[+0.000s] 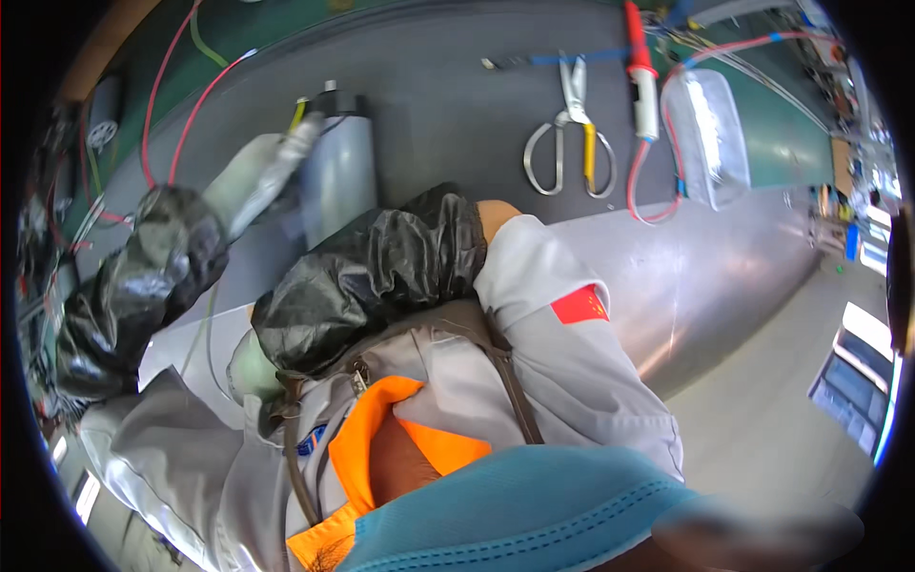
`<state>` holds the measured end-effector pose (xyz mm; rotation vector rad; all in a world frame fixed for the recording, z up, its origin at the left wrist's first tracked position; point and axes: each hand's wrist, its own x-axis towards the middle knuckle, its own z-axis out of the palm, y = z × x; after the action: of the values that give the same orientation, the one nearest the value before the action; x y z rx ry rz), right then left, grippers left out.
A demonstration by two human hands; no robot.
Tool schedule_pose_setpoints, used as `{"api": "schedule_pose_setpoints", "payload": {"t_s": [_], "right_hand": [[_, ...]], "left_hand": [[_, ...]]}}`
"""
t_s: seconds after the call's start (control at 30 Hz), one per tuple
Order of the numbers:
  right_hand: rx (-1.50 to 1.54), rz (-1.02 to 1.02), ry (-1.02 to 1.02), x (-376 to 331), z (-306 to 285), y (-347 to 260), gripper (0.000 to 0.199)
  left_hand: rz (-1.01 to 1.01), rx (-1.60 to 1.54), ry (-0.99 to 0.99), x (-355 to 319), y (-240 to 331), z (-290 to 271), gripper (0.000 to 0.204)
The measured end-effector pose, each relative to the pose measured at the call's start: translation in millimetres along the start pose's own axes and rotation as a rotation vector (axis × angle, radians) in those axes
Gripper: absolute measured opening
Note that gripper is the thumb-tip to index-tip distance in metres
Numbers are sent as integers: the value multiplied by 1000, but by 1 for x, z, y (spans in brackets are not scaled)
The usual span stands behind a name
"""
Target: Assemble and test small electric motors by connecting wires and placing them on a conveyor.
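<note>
My left hand [253, 176], in a pale glove below a black sleeve cover, reaches out to a grey metal cylinder [340, 167] on the dark mat. The cylinder has a dark end with a small stub on top. The gloved fingers lie along its left side near the top, blurred by motion; whether they grip it is unclear. A short yellow piece [298, 112] shows just beyond the fingertips. My right arm folds across my body, and a pale-gloved part of my right hand [253, 367] shows below the black sleeve cover, its fingers hidden.
Scissors [574, 124] with one yellow-wrapped handle lie on the mat, beside a red-and-white handheld tool [643, 86] with a red cable. A clear plastic tray [707, 138] stands to the right. Red wires [205, 114] run at far left, near a dark cylindrical part [103, 112].
</note>
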<state>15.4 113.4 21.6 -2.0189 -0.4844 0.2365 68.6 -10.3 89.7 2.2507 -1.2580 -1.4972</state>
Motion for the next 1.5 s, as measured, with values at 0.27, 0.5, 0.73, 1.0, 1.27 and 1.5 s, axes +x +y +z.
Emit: {"api": "schedule_pose_setpoints", "payload": {"t_s": [0.27,0.5,0.73,1.0,1.27,1.5], "right_hand": [[223,-152,752,-379,-114,-8,32],[-598,1509,1458,-631,-137,7,30],[-740,1732,1144,-638,-152,42,29],[-1307,1324,1460,-596,-143,-25,20],[192,595,1821,-425,-134,-44,27],[335,722,1616,-382,-134,-6,18]], "left_hand": [[245,-131,393,29,-34,25,51],[582,83,424,33,-10,44,49],[529,229,263,23,15,48,33],[440,120,-54,31,21,12,53],[193,-59,-311,43,29,-1,49],[-9,237,-328,15,68,-18,49]]}}
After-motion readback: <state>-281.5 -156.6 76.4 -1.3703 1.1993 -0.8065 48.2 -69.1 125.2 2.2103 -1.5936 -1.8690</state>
